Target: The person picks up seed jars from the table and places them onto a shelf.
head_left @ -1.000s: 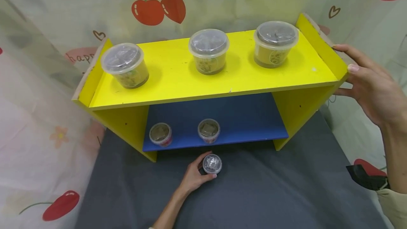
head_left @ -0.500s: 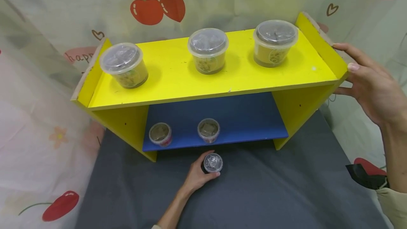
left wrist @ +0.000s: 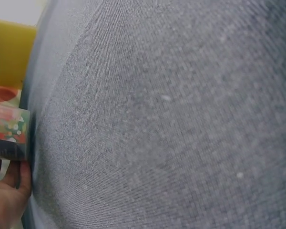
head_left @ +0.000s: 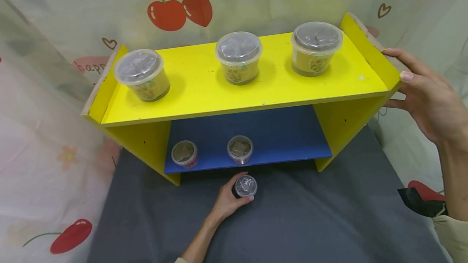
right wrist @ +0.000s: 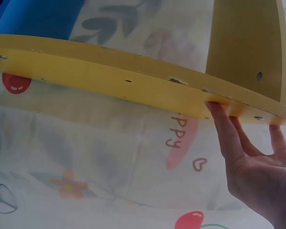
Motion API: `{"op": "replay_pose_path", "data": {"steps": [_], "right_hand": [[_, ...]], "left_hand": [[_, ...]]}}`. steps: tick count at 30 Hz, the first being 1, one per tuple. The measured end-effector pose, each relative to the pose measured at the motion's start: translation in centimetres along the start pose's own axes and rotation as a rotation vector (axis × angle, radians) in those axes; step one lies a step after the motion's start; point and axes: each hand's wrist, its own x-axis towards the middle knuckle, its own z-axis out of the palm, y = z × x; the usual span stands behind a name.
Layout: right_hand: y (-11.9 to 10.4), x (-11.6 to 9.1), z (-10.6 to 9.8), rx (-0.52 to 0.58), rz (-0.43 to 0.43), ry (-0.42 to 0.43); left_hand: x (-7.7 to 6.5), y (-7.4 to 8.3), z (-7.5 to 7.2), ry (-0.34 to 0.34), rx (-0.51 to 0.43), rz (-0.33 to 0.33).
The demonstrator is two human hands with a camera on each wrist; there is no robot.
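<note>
A small clear-lidded plastic cup [head_left: 246,186] is gripped by my left hand [head_left: 227,203], thumb on the near side and fingers on the far side, in front of a yellow and blue shelf [head_left: 204,111]. The left wrist view shows the same cup [left wrist: 9,131] at its left edge, with a red floral print. I cannot tell whether it touches the cloth. My right hand [head_left: 433,94] rests its fingertips on the shelf's right side panel. In the right wrist view, extended fingers of that hand [right wrist: 255,164] touch the panel's outer face [right wrist: 133,78].
Three larger lidded tubs stand on the yellow top board: left [head_left: 143,75], middle [head_left: 239,58] and right [head_left: 316,49]. Two small cups, one left [head_left: 184,154] and one central [head_left: 240,149], stand on the blue lower board [head_left: 289,137]. Grey cloth [head_left: 310,214] lies in front; printed curtains [head_left: 44,133] surround it.
My left hand has shifted slightly right and toward the shelf with the small cup. My right hand stays on the side panel, and the shelf and other containers keep their places.
</note>
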Motion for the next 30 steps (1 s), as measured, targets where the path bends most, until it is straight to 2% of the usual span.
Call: {"op": "replay_pose_path", "data": {"steps": [8, 20, 25, 30], "right_hand": [[-0.2, -0.1, 0.3, 0.002, -0.009, -0.004], [-0.2, -0.1, 0.2, 0.0, 0.005, 0.0], [-0.2, -0.1, 0.2, -0.007, 0.004, 0.0], [-0.2, -0.1, 0.2, -0.026, 0.01, 0.012]], "left_hand": [[-0.3, 0.5, 0.0, 0.013, 0.003, 0.008], [-0.9, 2.1, -0.2, 0.011, 0.008, -0.007], [-1.0, 2.9, 0.0, 0.02, -0.007, 0.042], [-1.2, 3.9, 0.0, 0.014, 0.02, 0.11]]}}
